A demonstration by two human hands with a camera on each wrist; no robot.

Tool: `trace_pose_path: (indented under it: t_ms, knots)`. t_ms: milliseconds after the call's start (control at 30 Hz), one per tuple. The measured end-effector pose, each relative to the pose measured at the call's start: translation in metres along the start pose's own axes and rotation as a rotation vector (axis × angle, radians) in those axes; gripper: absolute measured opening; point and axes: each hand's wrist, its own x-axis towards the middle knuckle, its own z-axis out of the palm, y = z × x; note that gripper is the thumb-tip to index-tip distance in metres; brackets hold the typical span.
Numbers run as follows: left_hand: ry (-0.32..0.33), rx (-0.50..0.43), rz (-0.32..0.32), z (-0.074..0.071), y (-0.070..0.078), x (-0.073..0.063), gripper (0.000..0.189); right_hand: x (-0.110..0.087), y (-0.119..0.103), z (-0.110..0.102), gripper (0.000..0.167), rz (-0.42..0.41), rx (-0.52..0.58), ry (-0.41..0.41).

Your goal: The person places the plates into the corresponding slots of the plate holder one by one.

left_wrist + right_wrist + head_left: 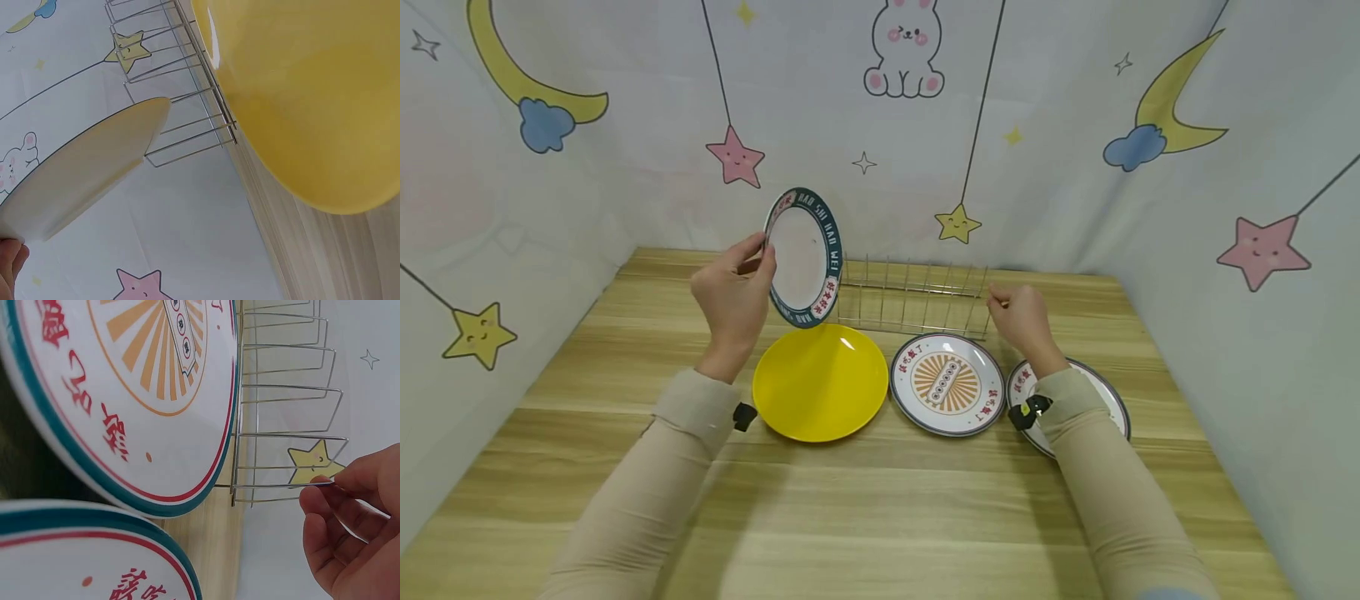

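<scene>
My left hand (735, 287) pinches the rim of a white plate (799, 258) with a dark green lettered border. It holds the plate on edge, raised over the back of a yellow plate (820, 385) and beside the left end of a wire dish rack (910, 300). The held plate's pale underside (87, 165) faces the left wrist camera. At the rack's right end, my right hand (1021, 321) pinches the end wire between thumb and forefinger, clearest in the right wrist view, where fingertips (322, 481) meet the wire.
A white plate with an orange sunburst (947, 385) lies right of the yellow one. Another white plate (1101, 392) lies farther right, partly covered by my right forearm. Everything stands on a wooden table (865, 525). A cartoon-printed cloth (820, 100) rises behind the rack.
</scene>
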Motion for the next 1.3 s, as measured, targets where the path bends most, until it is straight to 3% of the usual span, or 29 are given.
trace_pose_path:
  t_ms: [467, 700, 933, 1100, 1300]
  knots:
    - [-0.045, -0.055, -0.111, 0.015, 0.004, -0.007, 0.024, -0.004, -0.001, -0.004, 0.030, 0.041, 0.089, -0.039]
    - [-0.072, -0.051, -0.113, 0.021, 0.008, -0.011, 0.025, -0.005, 0.000, -0.003, 0.030, 0.034, 0.097, -0.038]
    - [-0.098, -0.014, -0.072, 0.030, 0.005, -0.019, 0.025, -0.006, 0.000, -0.002, 0.031, 0.050, 0.106, -0.047]
    - [-0.127, -0.003, -0.100, 0.033, -0.003, -0.025, 0.025, -0.006, 0.000, -0.001, 0.032, 0.059, 0.112, -0.062]
    - [-0.166, 0.010, -0.122, 0.036, -0.005, -0.023, 0.026, -0.005, -0.001, -0.003, 0.032, 0.059, 0.116, -0.056]
